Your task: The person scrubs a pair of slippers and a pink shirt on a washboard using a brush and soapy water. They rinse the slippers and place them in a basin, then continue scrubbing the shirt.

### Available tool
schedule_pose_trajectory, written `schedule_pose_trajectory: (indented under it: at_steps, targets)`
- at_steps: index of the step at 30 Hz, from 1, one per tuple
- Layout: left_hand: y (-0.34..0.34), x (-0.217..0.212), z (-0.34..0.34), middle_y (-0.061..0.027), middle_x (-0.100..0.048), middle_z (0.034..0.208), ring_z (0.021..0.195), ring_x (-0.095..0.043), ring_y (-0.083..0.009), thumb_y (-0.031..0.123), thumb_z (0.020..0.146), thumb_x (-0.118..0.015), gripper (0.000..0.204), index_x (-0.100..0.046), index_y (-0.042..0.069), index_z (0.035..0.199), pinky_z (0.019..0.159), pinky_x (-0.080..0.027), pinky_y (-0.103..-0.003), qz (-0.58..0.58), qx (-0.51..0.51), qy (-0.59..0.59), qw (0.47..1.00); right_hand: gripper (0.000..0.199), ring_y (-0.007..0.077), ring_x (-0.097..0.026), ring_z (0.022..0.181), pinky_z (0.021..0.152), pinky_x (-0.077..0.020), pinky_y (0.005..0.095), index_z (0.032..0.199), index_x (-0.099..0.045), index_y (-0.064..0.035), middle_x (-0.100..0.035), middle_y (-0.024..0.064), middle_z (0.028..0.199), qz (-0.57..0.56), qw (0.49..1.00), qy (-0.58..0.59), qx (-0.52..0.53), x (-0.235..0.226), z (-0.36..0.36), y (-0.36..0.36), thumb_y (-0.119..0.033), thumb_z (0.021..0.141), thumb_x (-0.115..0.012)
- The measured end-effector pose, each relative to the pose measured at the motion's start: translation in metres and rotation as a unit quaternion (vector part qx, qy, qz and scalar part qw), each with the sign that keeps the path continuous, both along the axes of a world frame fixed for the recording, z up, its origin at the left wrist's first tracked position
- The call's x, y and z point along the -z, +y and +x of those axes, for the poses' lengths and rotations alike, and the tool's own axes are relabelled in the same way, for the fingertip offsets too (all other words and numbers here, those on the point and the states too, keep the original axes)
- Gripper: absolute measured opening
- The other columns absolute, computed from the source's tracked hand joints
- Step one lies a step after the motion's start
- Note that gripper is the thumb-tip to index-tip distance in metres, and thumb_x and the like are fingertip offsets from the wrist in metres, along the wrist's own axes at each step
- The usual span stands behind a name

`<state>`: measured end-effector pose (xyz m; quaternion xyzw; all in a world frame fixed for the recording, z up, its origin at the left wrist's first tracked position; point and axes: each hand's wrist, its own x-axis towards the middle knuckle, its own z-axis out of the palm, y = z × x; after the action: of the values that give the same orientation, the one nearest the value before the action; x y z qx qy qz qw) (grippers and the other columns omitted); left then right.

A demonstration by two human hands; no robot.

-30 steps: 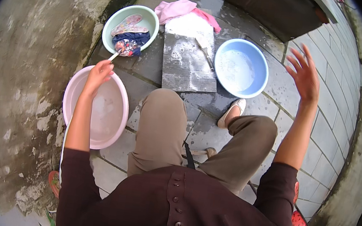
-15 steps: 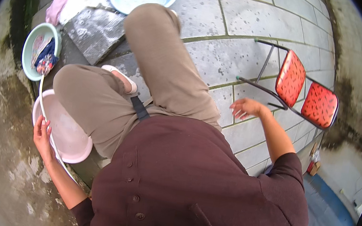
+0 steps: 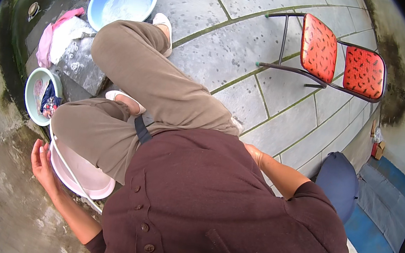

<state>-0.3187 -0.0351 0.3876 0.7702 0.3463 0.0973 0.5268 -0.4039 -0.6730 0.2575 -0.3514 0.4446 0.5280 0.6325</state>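
Left fingers (image 3: 44,156) parted near pink basin (image 3: 87,177); right hand (image 3: 254,154) part-hidden.

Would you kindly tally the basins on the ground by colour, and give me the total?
Blue basin: 1
Pale green basin: 1
Pink basin: 1
Total: 3

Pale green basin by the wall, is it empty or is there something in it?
Not empty: the pale green basin holds bunched cloth, dark blue and patterned, visible inside its rim. Whether it holds water, I cannot tell.
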Motion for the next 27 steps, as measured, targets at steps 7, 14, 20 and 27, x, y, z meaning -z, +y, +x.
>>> schedule_pose_trajectory:
  at_steps: [7, 14, 20, 27]
  targets:
    - [-0.005, -0.007, 0.006, -0.0055, -0.057, 0.132, 0.116, -0.056, -0.0160, 0.022, 0.098, -0.054, 0.037, -0.054, 0.006, 0.131, 0.097, -0.042, -0.031, 0.012, 0.023, -0.005, 1.000, 0.054, 0.0251, -0.063, 0.100, 0.094, -0.0486, 0.0398, 0.114, -0.065, -0.0090, -0.068, 0.0111, 0.110, 0.032, 0.980, 0.061, 0.186, 0.040, -0.036, -0.002, -0.055, 0.092, -0.049]
    - [-0.045, 0.001, 0.018, -0.0092, -0.060, 0.124, 0.108, -0.059, -0.0155, 0.012, 0.096, -0.058, 0.030, -0.060, 0.001, 0.123, 0.093, -0.046, -0.029, 0.067, 0.073, -0.003, 0.995, 0.048, 0.0303, -0.067, 0.081, 0.080, -0.0544, 0.0437, 0.102, -0.067, -0.0069, -0.070, 0.0152, 0.097, -0.040, 0.944, 0.080, 0.318, 0.050, -0.049, 0.009, -0.052, 0.090, -0.054]
    - [-0.183, 0.033, 0.044, -0.0110, -0.066, 0.104, 0.101, -0.060, -0.0227, 0.009, 0.084, -0.067, 0.020, -0.070, 0.005, 0.103, 0.086, -0.047, -0.033, 0.017, 0.430, 0.035, 0.902, 0.048, 0.0318, -0.068, 0.076, 0.075, -0.0560, 0.0439, 0.098, -0.067, -0.0041, -0.070, 0.0173, 0.091, -0.042, 0.941, 0.088, 0.323, 0.060, -0.050, 0.004, -0.050, 0.090, -0.054]
    - [-0.230, 0.054, 0.056, -0.0046, -0.061, 0.083, 0.081, -0.056, -0.0184, 0.015, 0.083, -0.070, 0.018, -0.065, 0.004, 0.096, 0.082, -0.041, -0.033, -0.058, 0.575, 0.118, 0.808, 0.049, 0.0288, -0.068, 0.072, 0.071, -0.0561, 0.0418, 0.093, -0.066, -0.0032, -0.070, 0.0157, 0.086, -0.062, 0.935, 0.036, 0.347, 0.073, -0.055, 0.000, -0.050, 0.093, -0.050]
